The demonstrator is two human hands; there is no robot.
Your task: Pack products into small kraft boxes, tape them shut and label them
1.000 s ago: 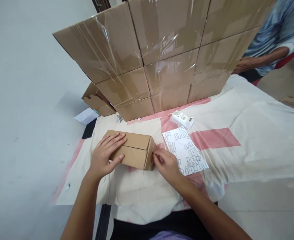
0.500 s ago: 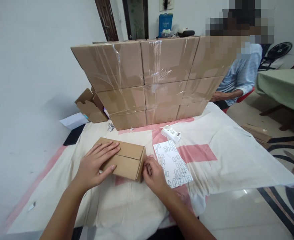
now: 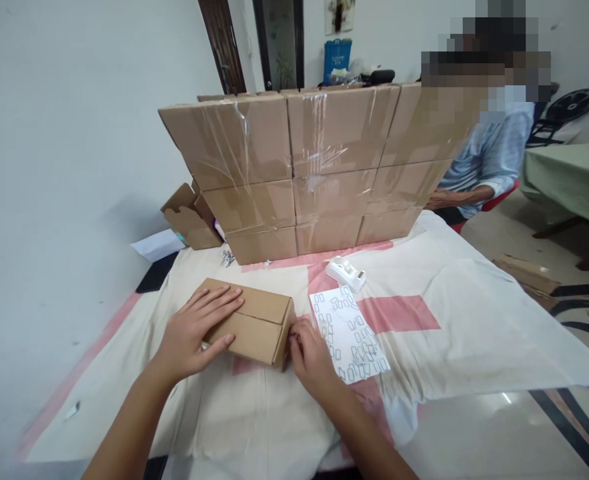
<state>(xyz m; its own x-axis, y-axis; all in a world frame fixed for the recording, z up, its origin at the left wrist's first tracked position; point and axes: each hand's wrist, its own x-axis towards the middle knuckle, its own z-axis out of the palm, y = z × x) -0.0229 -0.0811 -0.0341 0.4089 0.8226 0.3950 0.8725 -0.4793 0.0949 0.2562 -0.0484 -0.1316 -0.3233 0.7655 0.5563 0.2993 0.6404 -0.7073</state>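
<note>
A small brown cardboard box (image 3: pixel 257 323) lies on the cloth-covered table (image 3: pixel 454 293) in front of me. My left hand (image 3: pixel 194 333) rests flat on the box's top and near side, fingers spread, thumb against the front face. My right hand (image 3: pixel 310 353) is at the box's right end, its fingers curled and pinched against the end flap. Whether anything is between those fingers is hidden. Just right of that hand lies a white sheet printed with small outlines (image 3: pixel 348 325).
A taped stack of brown boxes (image 3: pixel 314 167) forms a wall across the back of the table. A white tape dispenser (image 3: pixel 345 273) sits near it. An open small carton (image 3: pixel 190 217) lies at the back left. A seated person in a blue shirt (image 3: pixel 489 160) is at the right.
The camera tilted upward, bringing the room and the seated person into view. My hands stay at the box; the right hand remains pinched at its right end.
</note>
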